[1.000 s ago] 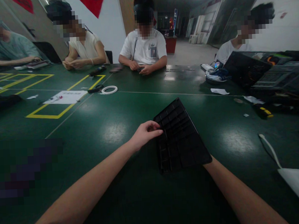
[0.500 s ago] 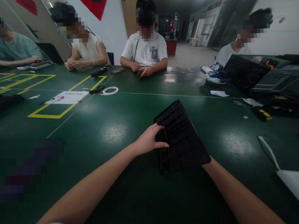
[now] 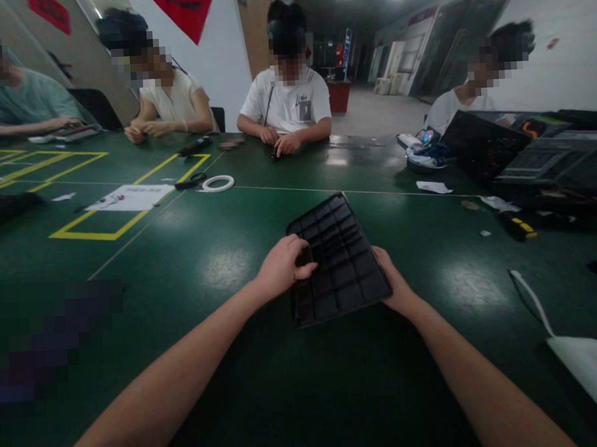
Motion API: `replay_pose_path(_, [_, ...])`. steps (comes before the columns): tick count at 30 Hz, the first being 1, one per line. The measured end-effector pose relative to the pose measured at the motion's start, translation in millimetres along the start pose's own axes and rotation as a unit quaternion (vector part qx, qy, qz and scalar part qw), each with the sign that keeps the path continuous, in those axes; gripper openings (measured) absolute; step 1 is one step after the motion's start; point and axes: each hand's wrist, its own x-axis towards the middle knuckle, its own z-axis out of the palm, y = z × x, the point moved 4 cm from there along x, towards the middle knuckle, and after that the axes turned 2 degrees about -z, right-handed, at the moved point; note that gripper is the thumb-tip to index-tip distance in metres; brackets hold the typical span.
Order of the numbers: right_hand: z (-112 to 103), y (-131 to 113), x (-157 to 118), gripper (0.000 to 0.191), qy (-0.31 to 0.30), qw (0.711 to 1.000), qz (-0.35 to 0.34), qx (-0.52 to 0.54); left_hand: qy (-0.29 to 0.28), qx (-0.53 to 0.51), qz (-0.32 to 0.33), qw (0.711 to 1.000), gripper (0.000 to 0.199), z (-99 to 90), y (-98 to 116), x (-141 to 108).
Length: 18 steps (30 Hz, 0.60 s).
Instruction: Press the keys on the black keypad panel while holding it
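A black compartment tray (image 3: 345, 254), divided into a grid of small square cells, is held tilted above the green table, its cells facing me. My left hand (image 3: 283, 264) is at the tray's left side, thumb and fingers curled over the front onto the cells there. Whether a small part sits between those fingertips is too dark to see. My right hand (image 3: 394, 282) grips the tray's right edge from behind, with most of its fingers hidden by the tray.
Beyond the tray are a white tape roll (image 3: 218, 183) and a paper sheet (image 3: 131, 197) by yellow tape lines. A white pouch (image 3: 591, 368) lies at right, below a yellow-and-black tool (image 3: 521, 226) and dark equipment (image 3: 494, 146). Several people sit around the green table (image 3: 227, 381).
The tray has shifted left and turned more squarely towards me. More of my right hand now shows at its edge. My left thumb and fingers have drawn closer together.
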Motion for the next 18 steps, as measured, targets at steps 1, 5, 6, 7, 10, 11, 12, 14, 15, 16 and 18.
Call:
replay_pose_path(1, [-8.2,9.7,1.3,0.044,0.022,0.999,0.014,-0.020,0.015,0.034,-0.030,0.999,0.034,-10.5,-13.6,1.7])
replay_pose_path(5, [-49.9,61.9,-4.3,0.049,0.140,0.959,0.167,-0.180,0.046,0.198,-0.171,0.964,0.035,-55.1,-79.6,-1.4])
replay_pose_path(6, [-57.3,72.1,-7.6,0.050,0.145,0.945,0.204,-0.210,0.047,0.233,-0.216,0.947,0.036,-64.6,-95.3,-5.3])
replay_pose_path(7, [-62.7,79.3,-10.9,0.051,0.141,0.934,0.233,-0.231,0.042,0.260,-0.263,0.928,0.037,-72.7,-109.2,-10.4])
replay_pose_path(10, [-70.5,83.5,-18.1,0.053,0.144,0.908,0.292,-0.265,0.009,0.297,-0.363,0.883,0.041,-88.4,-133.3,-25.3])
replay_pose_path(11, [-71.4,80.9,-19.3,0.055,0.153,0.900,0.304,-0.273,-0.006,0.298,-0.379,0.876,0.044,-91.2,-136.1,-28.5])
replay_pose_path(12, [-71.9,77.9,-20.0,0.057,0.163,0.892,0.314,-0.282,-0.020,0.297,-0.388,0.872,0.046,-93.4,-137.0,-30.5])
replay_pose_path(14, [-71.9,74.6,-20.2,0.061,0.172,0.881,0.326,-0.296,-0.047,0.291,-0.398,0.869,0.052,-95.4,-136.4,-31.4])
replay_pose_path(15, [-71.3,75.4,-19.9,0.061,0.166,0.881,0.330,-0.296,-0.063,0.287,-0.401,0.868,0.054,-95.0,-135.9,-30.8])
replay_pose_path(16, [-70.5,77.9,-19.6,0.059,0.155,0.882,0.333,-0.295,-0.073,0.286,-0.401,0.868,0.055,-94.2,-135.1,-29.6])
replay_pose_path(18, [-67.7,84.2,-18.0,0.055,0.130,0.892,0.324,-0.288,-0.081,0.287,-0.394,0.869,0.052,-90.1,-132.5,-26.1])
